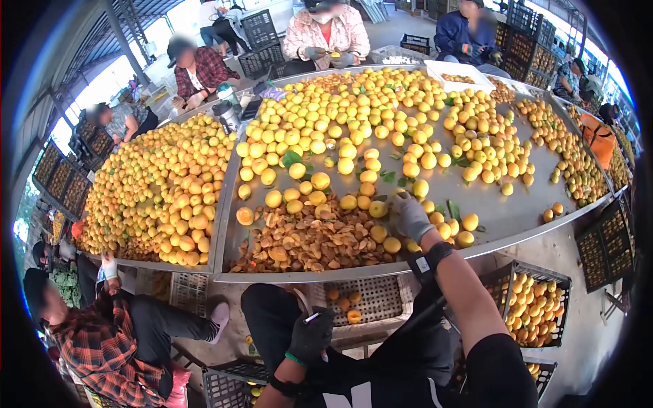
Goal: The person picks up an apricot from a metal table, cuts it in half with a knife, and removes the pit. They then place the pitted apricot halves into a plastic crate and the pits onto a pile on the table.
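Note:
My right hand (411, 217), in a grey glove, reaches over the metal table (500, 216). Its fingers stretch toward the loose yellow-orange apricots (377, 209), with nothing visible in the grasp. Down by my lap, my left hand (313, 333) wears a dark glove and is closed round a slim tool (311, 317) with a pale end. A curved tan strip (299, 299) shows just above that fist; most of the tool is hidden by the fingers. Between the hands, on the table's near edge, lies a heap of brownish-orange fruit pieces (309, 238).
Below the table stands a pale crate (371, 299) with a few fruits inside. A black crate (537, 309) full of apricots is at my right. Another apricot pile (160, 183) covers the left table. Across from me, a person (326, 34) in gloves handles fruit; a seated person (109, 340) is at left.

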A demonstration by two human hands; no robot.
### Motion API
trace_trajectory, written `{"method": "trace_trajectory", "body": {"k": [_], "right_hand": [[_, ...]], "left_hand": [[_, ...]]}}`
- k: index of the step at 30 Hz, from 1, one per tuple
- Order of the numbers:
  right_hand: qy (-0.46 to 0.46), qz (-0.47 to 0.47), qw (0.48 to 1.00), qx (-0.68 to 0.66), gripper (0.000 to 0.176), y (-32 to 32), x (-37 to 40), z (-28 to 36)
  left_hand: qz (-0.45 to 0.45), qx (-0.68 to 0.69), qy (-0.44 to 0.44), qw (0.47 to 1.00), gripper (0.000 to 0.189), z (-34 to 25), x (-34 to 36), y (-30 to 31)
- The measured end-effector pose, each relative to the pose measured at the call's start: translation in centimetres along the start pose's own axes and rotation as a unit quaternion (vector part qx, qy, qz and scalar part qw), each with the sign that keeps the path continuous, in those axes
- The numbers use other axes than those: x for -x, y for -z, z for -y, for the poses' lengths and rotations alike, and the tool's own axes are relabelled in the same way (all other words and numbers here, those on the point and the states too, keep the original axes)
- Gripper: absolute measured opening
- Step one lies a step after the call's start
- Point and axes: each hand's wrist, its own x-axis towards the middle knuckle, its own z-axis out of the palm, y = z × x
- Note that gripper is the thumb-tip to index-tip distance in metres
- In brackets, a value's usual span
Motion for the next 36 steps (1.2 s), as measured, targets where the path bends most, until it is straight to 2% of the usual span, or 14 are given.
{"method": "trace_trajectory", "body": {"k": [3,6,10,13,19,22,25,27,28,29,30,32,34,36], "right_hand": [[0.063,-0.021,0.995,-0.074,0.028,1.9,0.6,0.1],[0.203,0.122,0.972,-0.012,0.033,1.7,0.7,0.8],[0.043,0.008,0.996,0.075,0.031,2.1,0.1,0.2],[0.075,0.058,0.990,-0.106,0.034,2.3,0.3,-1.7],[0.138,0.062,0.986,0.066,0.045,5.2,2.2,-1.0],[0.038,0.181,0.983,0.009,0.047,4.9,2.0,-0.7],[0.052,0.055,0.995,-0.066,0.046,4.9,2.6,-0.3],[0.006,0.087,0.967,-0.238,0.049,5.8,4.0,0.5],[-0.022,0.091,0.855,-0.511,0.051,5.9,5.1,1.3],[-0.048,0.089,0.666,-0.739,0.053,5.9,6.3,2.4],[-0.048,0.090,0.665,-0.740,0.053,6.0,7.6,3.7],[-0.021,0.154,0.479,-0.864,0.056,6.1,10.0,6.4],[-0.053,0.170,0.483,-0.858,0.060,3.4,12.4,7.8],[-0.051,0.178,0.519,-0.834,0.058,1.0,14.9,9.7]], "left_hand": [[-0.023,-0.112,-0.054,0.992,0.009,0.4,0.0,-0.6],[-0.022,-0.072,0.009,0.997,0.008,-0.5,0.2,-1.0],[-0.060,-0.077,0.001,0.995,0.010,-0.6,0.3,-1.9],[-0.051,-0.064,0.004,0.997,0.011,-0.4,0.1,-1.7],[-0.037,-0.067,-0.006,0.997,0.012,0.0,-0.3,-1.1],[-0.041,-0.066,0.005,0.997,0.012,-0.1,-0.5,-1.7],[-0.026,-0.074,-0.005,0.997,0.011,-0.4,0.0,-1.9],[-0.027,-0.084,-0.007,0.996,0.011,-1.0,0.4,-2.4],[-0.026,-0.083,-0.008,0.996,0.011,-0.9,0.3,-2.3],[-0.008,-0.149,-0.055,0.987,0.011,-0.7,0.0,-1.8],[0.010,-0.215,-0.100,0.971,0.012,-0.5,-0.2,-1.4],[-0.005,-0.290,-0.189,0.938,0.013,-0.1,-0.9,-1.9],[-0.028,-0.364,-0.268,0.892,0.015,-0.7,-0.8,-2.8],[-0.069,-0.649,-0.308,0.692,0.017,-2.1,-0.2,-3.6]]}}
